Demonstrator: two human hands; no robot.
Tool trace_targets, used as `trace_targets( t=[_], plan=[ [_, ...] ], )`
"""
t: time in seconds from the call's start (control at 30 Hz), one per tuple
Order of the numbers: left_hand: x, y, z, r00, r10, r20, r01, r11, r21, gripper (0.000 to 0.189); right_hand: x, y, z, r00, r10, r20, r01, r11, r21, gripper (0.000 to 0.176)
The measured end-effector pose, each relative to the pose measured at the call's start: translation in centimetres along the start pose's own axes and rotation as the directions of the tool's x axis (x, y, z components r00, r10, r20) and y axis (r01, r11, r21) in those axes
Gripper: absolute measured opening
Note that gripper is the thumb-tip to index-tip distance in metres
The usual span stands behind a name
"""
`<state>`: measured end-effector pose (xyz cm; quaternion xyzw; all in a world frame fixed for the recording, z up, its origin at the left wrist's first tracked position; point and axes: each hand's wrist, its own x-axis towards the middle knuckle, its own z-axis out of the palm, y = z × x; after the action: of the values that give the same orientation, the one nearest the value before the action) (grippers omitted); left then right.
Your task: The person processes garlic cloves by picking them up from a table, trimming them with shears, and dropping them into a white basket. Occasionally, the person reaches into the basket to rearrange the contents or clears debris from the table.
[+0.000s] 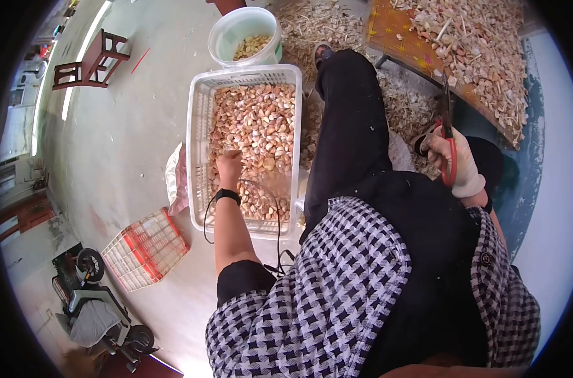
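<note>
My left hand [230, 167], bare and with a dark band at the wrist, is over the left side of a white plastic basket [195, 113]. Its fingers are curled closed against the garlic cloves [261, 126] that fill the basket; whatever they hold is hidden. On the other side, my right hand [461, 160] wears a pale glove and grips a pair of scissors [451, 148] with red handles. The dark blades point away from me, beside a table [387, 28] heaped with garlic cloves and dry skins [481, 57].
Behind the basket stands a white bucket [217, 41] with peeled cloves inside. Garlic skins [318, 25] litter the floor around my legs. To the left are a tipped crate [144, 252], a sack [177, 179], a wooden stool [94, 63] and a scooter [100, 309]. A black cable [279, 220] crosses the basket.
</note>
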<state>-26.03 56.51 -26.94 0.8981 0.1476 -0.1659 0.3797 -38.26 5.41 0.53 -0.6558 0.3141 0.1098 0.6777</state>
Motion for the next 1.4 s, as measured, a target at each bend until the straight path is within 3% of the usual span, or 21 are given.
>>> trace_targets(
  t=[0.03, 0.1, 0.13, 0.23, 0.27, 0.3, 0.37, 0.53, 0.63, 0.67, 0.73, 0.8, 0.93, 1.03, 1.17, 1.27, 1.37, 1.4],
  plan=[
    [0.4, 0.3, 1.6, 0.993, -0.093, 0.073, 0.102, 0.986, -0.128, 0.022, -0.2, 0.3, -0.4, 1.0, 0.0, -0.007, 0.0, 1.0, 0.0, 0.017],
    [1.9, -1.8, 5.0, 0.986, 0.115, -0.124, -0.098, 0.986, 0.137, 0.024, -0.5, 0.6, -1.1, 1.0, 0.006, -0.02, -0.006, 1.0, -0.015, 0.017],
    [1.8, -1.9, 6.3, 0.981, 0.096, -0.168, -0.084, 0.993, 0.081, 0.026, -0.5, 0.7, -1.5, 1.0, 0.013, -0.023, -0.014, 1.0, -0.028, 0.017],
    [1.1, 0.9, 7.9, 0.983, -0.03, -0.183, 0.083, 0.954, 0.287, 0.027, -0.2, 0.5, -1.5, 0.997, 0.033, -0.068, -0.039, 0.995, -0.089, 0.015],
    [3.7, -3.3, 10.0, 0.981, -0.072, -0.178, 0.091, 0.991, 0.1, 0.029, 0.1, 0.5, -1.3, 0.996, 0.057, -0.073, -0.064, 0.993, -0.1, 0.014],
    [2.7, -0.8, 9.4, 0.975, 0.051, -0.218, 0.024, 0.945, 0.326, 0.026, 0.3, 0.4, -1.1, 0.994, 0.085, -0.074, -0.093, 0.989, -0.112, 0.014],
    [1.1, 3.5, 8.6, 0.98, -0.074, -0.186, 0.129, 0.944, 0.304, 0.024, 1.3, 0.4, -0.4, 0.991, 0.123, -0.05, -0.129, 0.98, -0.148, 0.015],
    [2.3, 3.3, 8.8, 0.964, -0.143, -0.222, 0.205, 0.936, 0.286, 0.026, 3.2, -0.5, 1.3, 0.989, 0.149, 0.007, -0.144, 0.963, -0.226, 0.016],
    [4.6, 0.3, 9.3, 0.973, -0.161, -0.164, 0.206, 0.929, 0.307, 0.025, 3.8, -0.2, 1.8, 0.995, 0.073, 0.064, -0.052, 0.958, -0.283, 0.015],
    [4.6, -0.1, 9.1, 0.978, -0.172, -0.116, 0.189, 0.971, 0.148, 0.024, 3.9, -0.3, 1.9, 0.993, 0.108, 0.056, -0.089, 0.961, -0.261, 0.015],
    [4.4, -0.9, 8.6, 0.973, -0.225, -0.055, 0.226, 0.974, 0.016, 0.024, 3.9, -0.4, 2.1, 0.984, 0.176, 0.036, -0.165, 0.964, -0.208, 0.014],
    [3.3, -0.9, 7.8, 0.967, -0.251, 0.046, 0.255, 0.948, -0.193, 0.022, 3.8, 0.0, 1.8, 0.988, 0.15, 0.027, -0.144, 0.975, -0.171, 0.014],
    [0.8, 1.1, 5.7, 0.958, -0.25, 0.142, 0.279, 0.684, -0.674, 0.023, 3.6, -0.3, 1.7, 0.988, 0.155, 0.011, -0.151, 0.977, -0.148, 0.013],
    [-0.2, 1.9, 4.5, 0.939, -0.28, 0.201, 0.326, 0.534, -0.78, 0.027, 3.8, 0.3, 1.4, 0.984, 0.179, 0.022, -0.179, 0.984, -0.019, 0.014],
    [-0.8, 5.2, 3.7, 0.905, -0.355, 0.236, 0.401, 0.524, -0.751, 0.025, 3.9, 0.5, 0.7, 0.985, 0.171, 0.023, -0.17, 0.984, -0.045, 0.015],
    [-0.2, 9.5, 2.6, 0.928, -0.266, 0.26, 0.369, 0.568, -0.735, 0.018, 4.1, 1.2, -0.1, 0.989, 0.147, 0.019, -0.147, 0.988, 0.038, 0.016],
    [1.7, 16.1, 0.4, 0.95, -0.224, 0.219, 0.302, 0.479, -0.824, 0.015, 4.2, 2.0, -1.2, 0.992, 0.123, 0.012, -0.124, 0.988, 0.092, 0.018],
    [3.5, 17.2, -0.5, 0.971, -0.126, 0.205, 0.241, 0.474, -0.847, 0.017, 4.3, 2.1, -1.5, 0.994, 0.11, 0.024, -0.112, 0.987, 0.111, 0.018]
  ],
)
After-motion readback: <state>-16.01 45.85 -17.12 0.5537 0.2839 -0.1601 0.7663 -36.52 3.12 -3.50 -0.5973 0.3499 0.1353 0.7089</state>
